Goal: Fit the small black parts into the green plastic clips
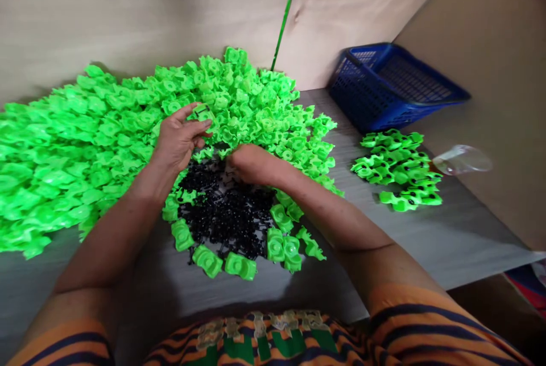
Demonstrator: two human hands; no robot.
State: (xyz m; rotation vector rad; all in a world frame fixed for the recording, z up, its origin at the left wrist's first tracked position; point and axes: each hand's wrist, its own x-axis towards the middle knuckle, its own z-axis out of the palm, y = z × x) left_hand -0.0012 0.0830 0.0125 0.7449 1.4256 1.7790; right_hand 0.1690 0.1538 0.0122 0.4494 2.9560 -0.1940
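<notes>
My left hand (pixel 181 135) holds a green plastic car body (pixel 203 115) between thumb and fingers, with a dark axle-like piece visible on it. Beside it, my right hand (pixel 249 164) is closed at the back edge of a pile of small black wheel-and-axle pieces (pixel 230 221); its fingertips and whatever they hold are hidden. A large heap of green car bodies (pixel 106 132) spreads behind and to the left. Several loose green bodies (pixel 241 266) lie around the front of the black pile.
On the right, a group of green bodies with black parts (pixel 398 169) lies in front of a blue basket (pixel 401 90). A clear plastic cup (pixel 463 160) lies beside them near the right wall. A wooden panel (pixel 149 7) stands behind the grey table (pixel 430 246).
</notes>
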